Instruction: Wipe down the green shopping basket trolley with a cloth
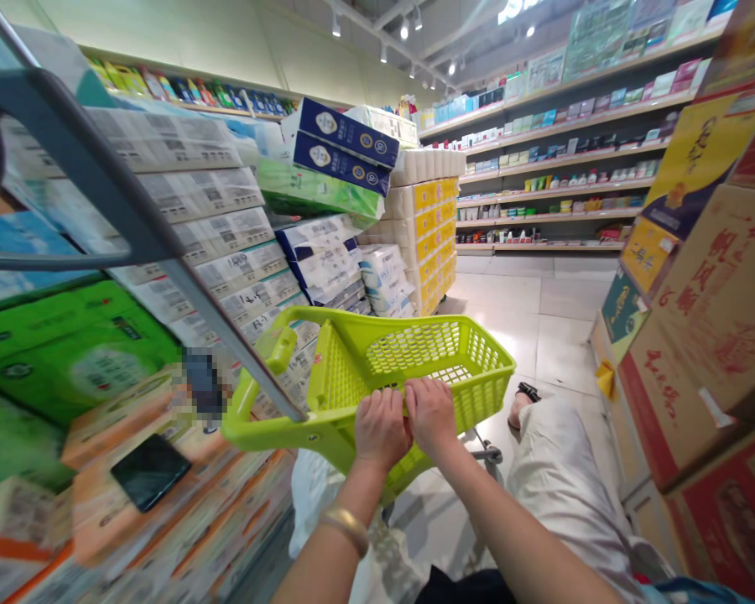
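Note:
A lime-green plastic shopping cart [408, 340] stands in front of me, tilted in my view, with no goods visible in its basket. My left hand [382, 426], with a gold bangle [347, 528] on its wrist, curls its fingers over the cart's near rim. Close beside it, my right hand [429, 413] grips the same rim. Both sets of fingertips bend over the edge, and the thumbs are mostly hidden. A metal rod [226, 327] with a dark grey handle [94, 168] slants down to the cart's left end.
Stacked tissue packs [226, 222] line the left side. A dark flat device [151, 471] lies on an orange-and-white carton [94, 512]. Cardboard boxes [717, 310] are piled at right. A pale tiled floor [559, 335] leads to stocked shelves [559, 151]. A person's light-trousered leg [559, 470] extends beside the cart.

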Tool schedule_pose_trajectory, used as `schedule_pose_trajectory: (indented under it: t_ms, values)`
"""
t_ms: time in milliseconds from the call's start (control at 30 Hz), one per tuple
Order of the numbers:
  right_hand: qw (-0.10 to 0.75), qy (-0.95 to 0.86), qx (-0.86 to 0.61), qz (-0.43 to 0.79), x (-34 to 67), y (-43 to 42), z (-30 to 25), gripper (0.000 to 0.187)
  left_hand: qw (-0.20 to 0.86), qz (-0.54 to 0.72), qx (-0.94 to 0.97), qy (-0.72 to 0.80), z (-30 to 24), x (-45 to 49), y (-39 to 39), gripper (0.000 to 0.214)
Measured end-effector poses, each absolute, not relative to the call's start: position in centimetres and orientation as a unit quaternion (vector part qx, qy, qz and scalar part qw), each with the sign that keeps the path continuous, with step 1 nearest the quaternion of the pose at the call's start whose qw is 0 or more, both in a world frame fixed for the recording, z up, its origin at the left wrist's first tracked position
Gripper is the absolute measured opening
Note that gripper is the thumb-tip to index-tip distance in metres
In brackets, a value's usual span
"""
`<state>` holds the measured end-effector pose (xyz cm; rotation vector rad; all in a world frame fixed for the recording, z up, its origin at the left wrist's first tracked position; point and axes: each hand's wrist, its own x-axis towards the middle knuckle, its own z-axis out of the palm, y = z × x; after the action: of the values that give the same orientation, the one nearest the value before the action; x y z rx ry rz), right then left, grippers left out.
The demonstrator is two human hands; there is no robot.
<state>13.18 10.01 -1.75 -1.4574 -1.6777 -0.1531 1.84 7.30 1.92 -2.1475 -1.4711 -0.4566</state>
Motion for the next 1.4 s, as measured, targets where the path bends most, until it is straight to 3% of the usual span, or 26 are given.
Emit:
schedule_pose_trajectory:
  t_ms: [167,333,1100,1400]
  values:
    - [0.425,-0.718,-0.549,-0.054,14.0,9.5,-1.7,0.030,0.249,-0.164,-0.791,-0.534,1.9,1.5,7.2,0.006]
    - [0.421,-0.669,-0.606,-0.091,18.6,10.9,-2.7,0.033,0.243,-0.154,-0.792,-0.539,1.9,1.8,7.1,0.014]
    - [0.439,-0.692,-0.568,-0.069,13.0,9.5,-2.0,0.029,0.259,-0.177,-0.785,-0.534,1.8,1.6,7.4,0.004]
    - [0.419,-0.666,-0.609,-0.096,17.5,10.7,-2.5,0.031,0.263,-0.168,-0.789,-0.528,1.8,1.6,7.5,0.011]
